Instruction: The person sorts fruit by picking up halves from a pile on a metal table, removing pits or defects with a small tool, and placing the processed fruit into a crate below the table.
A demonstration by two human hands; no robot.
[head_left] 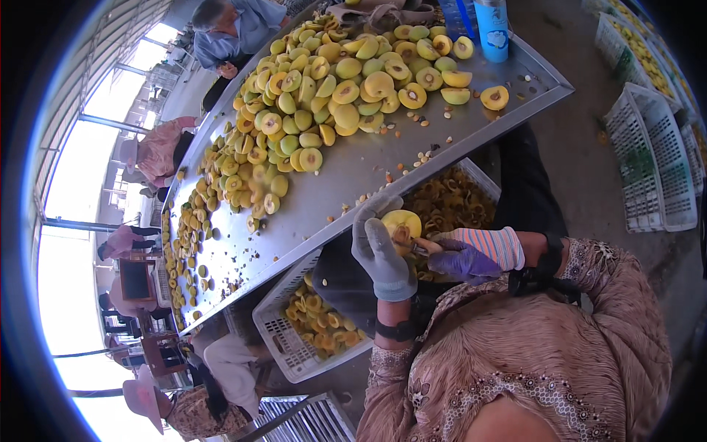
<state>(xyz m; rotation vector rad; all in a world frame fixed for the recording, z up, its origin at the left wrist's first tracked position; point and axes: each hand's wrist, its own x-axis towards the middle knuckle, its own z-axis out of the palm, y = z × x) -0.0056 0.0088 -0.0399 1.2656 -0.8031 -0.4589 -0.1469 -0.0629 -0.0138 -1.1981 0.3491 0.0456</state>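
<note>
My left hand (384,259), in a grey glove, is closed round a yellow peach half (407,219) just off the near edge of the metal table. The cut side is turned toward my right hand (475,254), which wears a purple glove with a striped cuff. That hand is shut on a small pitting tool (423,248), its tip against the brownish middle of the peach. Most of the tool is hidden by my fingers. Below my hands a crate holds many brown-yellow scraps (456,197). A big heap of halved peaches (324,96) covers the far part of the table.
Loose pits and crumbs lie along the raised rim of the metal table (471,144). A blue bottle (492,33) stands at its far right corner. A white crate of peach pieces (276,342) is at left. White crates (648,162) stand on the right-hand floor. Several people sit across and left.
</note>
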